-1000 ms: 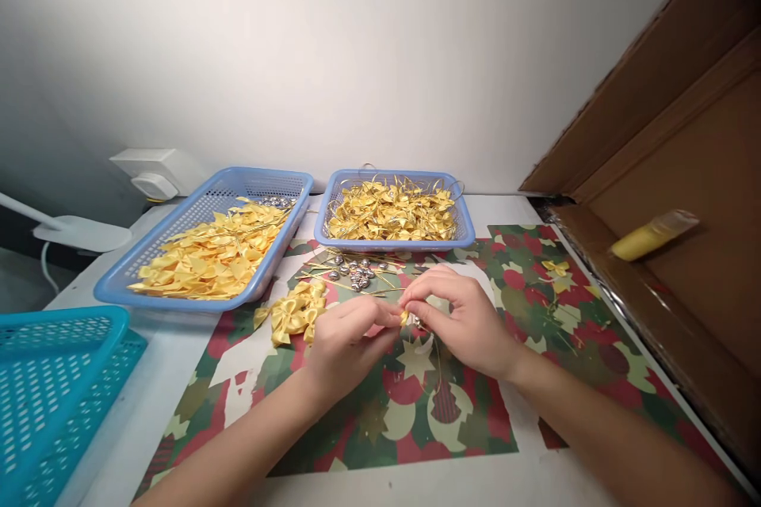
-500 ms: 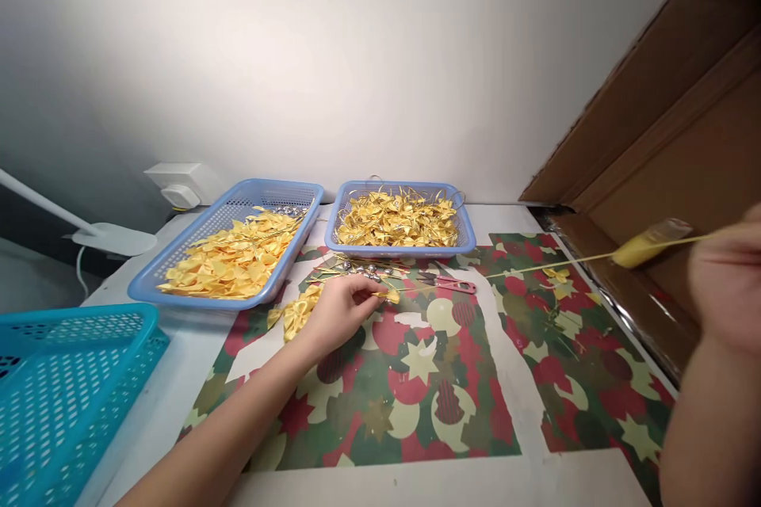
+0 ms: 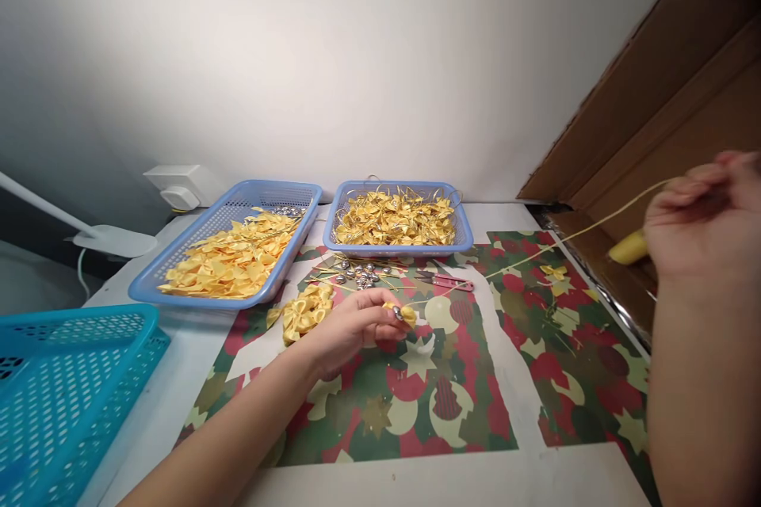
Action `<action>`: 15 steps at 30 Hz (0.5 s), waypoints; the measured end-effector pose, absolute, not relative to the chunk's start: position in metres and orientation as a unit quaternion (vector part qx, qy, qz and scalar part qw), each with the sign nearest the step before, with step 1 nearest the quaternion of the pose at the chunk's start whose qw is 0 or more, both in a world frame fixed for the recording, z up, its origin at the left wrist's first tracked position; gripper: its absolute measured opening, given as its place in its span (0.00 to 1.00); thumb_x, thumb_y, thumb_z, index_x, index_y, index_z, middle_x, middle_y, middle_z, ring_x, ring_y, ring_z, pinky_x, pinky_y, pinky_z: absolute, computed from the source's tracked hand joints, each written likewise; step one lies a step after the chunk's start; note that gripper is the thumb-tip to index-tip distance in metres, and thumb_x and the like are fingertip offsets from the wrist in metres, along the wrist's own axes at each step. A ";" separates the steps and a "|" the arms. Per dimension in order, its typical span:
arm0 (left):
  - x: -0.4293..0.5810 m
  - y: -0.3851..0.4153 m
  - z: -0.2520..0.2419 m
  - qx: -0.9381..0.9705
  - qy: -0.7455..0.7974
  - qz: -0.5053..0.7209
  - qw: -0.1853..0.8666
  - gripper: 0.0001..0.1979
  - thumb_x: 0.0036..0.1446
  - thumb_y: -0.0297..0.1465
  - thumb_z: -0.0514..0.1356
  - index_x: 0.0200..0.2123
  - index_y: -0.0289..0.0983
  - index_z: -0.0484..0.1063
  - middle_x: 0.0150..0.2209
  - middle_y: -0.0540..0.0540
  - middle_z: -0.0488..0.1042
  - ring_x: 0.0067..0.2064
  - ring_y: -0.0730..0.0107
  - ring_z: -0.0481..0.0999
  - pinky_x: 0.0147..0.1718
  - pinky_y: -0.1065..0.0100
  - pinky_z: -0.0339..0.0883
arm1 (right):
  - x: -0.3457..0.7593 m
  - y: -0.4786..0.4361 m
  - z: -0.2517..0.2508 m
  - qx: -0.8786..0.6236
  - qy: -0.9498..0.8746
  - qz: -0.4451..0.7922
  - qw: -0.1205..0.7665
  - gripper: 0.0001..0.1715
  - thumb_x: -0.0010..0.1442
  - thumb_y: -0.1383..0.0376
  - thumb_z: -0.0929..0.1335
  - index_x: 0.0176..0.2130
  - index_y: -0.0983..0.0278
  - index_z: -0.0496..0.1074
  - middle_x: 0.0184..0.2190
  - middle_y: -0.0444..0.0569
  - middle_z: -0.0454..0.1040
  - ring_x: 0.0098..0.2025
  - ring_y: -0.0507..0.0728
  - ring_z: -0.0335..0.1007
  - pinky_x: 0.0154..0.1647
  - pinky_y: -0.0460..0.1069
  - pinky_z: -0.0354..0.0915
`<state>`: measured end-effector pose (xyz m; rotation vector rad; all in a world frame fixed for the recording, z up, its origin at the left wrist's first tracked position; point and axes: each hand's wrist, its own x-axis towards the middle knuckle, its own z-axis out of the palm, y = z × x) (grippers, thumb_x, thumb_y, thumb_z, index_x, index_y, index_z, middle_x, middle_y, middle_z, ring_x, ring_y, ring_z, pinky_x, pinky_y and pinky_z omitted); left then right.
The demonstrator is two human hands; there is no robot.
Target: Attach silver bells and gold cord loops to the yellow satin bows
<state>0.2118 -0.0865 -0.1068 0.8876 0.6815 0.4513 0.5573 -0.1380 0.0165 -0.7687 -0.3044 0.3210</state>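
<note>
Pinched in the fingertips of my left hand is a small yellow ribbon bow with a silver bell on it. A yellow thread runs from the bow up to the right. Its other end goes into my right hand, raised at the right edge with curled fingers. Beside my left hand lies a cluster of yellow bows. Loose silver bells and thin gold strips are just beyond it. Pink-handled thread snips rest under the thread's line.
Two blue baskets stand at the back: the left basket holds yellow ribbon pieces, the other basket finished-looking bows. A teal basket fills the near left. A yellow thread spool and cardboard are at right. One bow lies apart.
My left hand has turned and moved slightly nearer and right, bringing the silver bell into view. My right hand has risen and moved left, and the thread, taut before, now sags.
</note>
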 end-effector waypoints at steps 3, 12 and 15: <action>0.216 -0.091 -0.102 0.344 0.303 0.231 0.858 0.04 0.49 0.27 0.63 0.28 0.35 0.69 0.42 0.40 0.80 0.39 0.65 0.81 0.39 0.67 0.74 | 0.544 -0.125 0.010 -0.408 -0.134 0.197 0.881 0.29 0.66 0.81 0.55 0.20 0.67 0.68 0.17 0.40 0.62 0.17 0.42 0.59 0.15 0.37 0.54; 0.218 -0.091 -0.100 0.312 0.405 0.202 0.835 0.09 0.60 0.32 0.57 0.39 0.32 0.71 0.32 0.41 0.79 0.28 0.71 0.80 0.29 0.73 0.74 | 0.546 -0.114 -0.008 -0.442 -0.131 0.218 0.860 0.25 0.63 0.82 0.56 0.21 0.68 0.67 0.19 0.42 0.64 0.18 0.43 0.60 0.16 0.39 0.54; 0.217 -0.091 -0.101 0.342 0.399 0.198 0.827 0.12 0.59 0.37 0.60 0.39 0.32 0.72 0.32 0.40 0.80 0.28 0.71 0.80 0.29 0.73 0.74 | 0.544 -0.112 -0.012 -0.459 -0.132 0.227 0.849 0.24 0.62 0.82 0.56 0.21 0.68 0.67 0.17 0.43 0.63 0.17 0.44 0.58 0.16 0.40 0.54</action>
